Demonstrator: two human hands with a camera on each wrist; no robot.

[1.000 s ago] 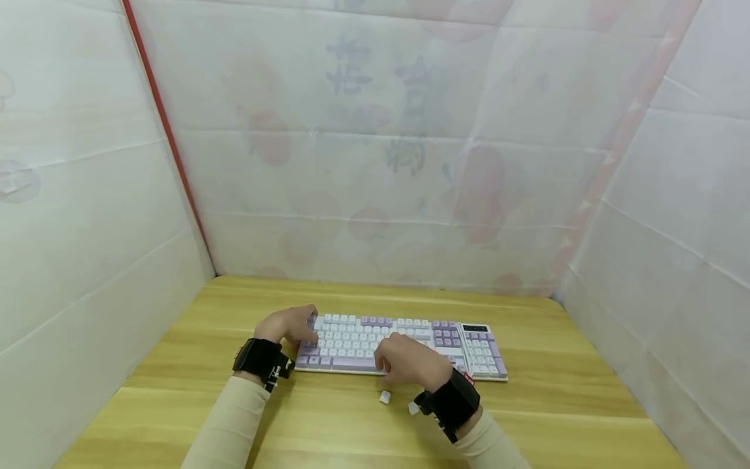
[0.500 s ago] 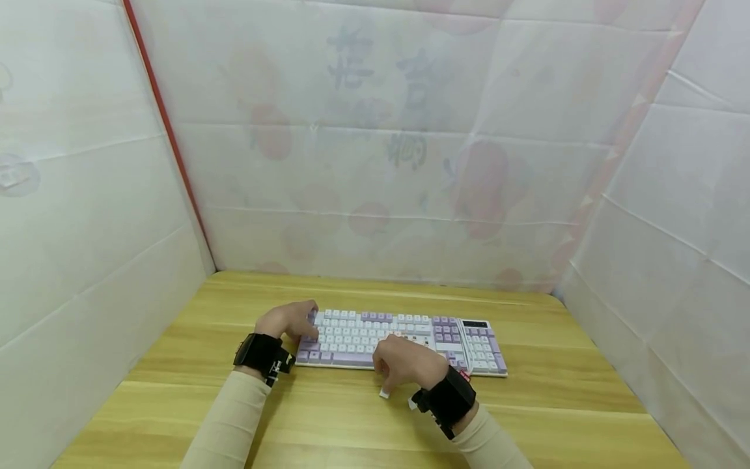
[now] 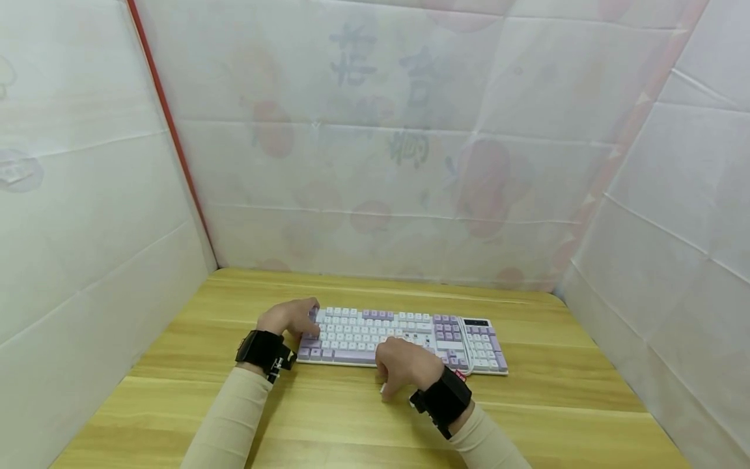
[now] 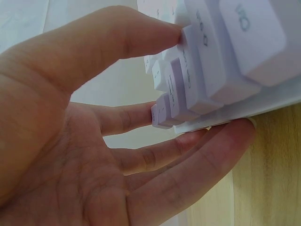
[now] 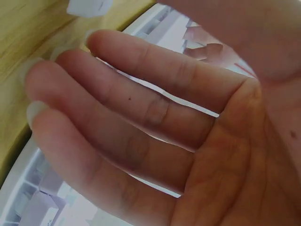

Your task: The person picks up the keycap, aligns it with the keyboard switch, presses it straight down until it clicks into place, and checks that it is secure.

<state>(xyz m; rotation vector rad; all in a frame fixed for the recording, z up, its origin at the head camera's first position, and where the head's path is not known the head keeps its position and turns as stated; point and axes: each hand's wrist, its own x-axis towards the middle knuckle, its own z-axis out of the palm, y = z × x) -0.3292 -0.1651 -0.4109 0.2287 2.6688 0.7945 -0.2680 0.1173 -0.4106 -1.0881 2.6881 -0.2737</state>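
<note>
A white and lilac keyboard lies on the wooden table. My left hand grips its left end. In the left wrist view the thumb rests on the keys and the fingers lie along the side edge. My right hand hovers at the keyboard's front edge, over its right half. A loose white keycap shows beside that hand's thumb. In the right wrist view the keycap sits just off the index fingertip, the fingers lightly bent; the thumb's tip is out of frame.
A white cable with a red tag lies across the keyboard's right part. Bare switches show among the keys left of it. Another small white piece is mostly hidden by the right wrist camera. White cloth walls surround the table.
My right thumb has come down beside the loose keycap, and the hand has shifted slightly, uncovering bare switches. My left hand keeps its hold on the keyboard. The view has tilted slightly.
</note>
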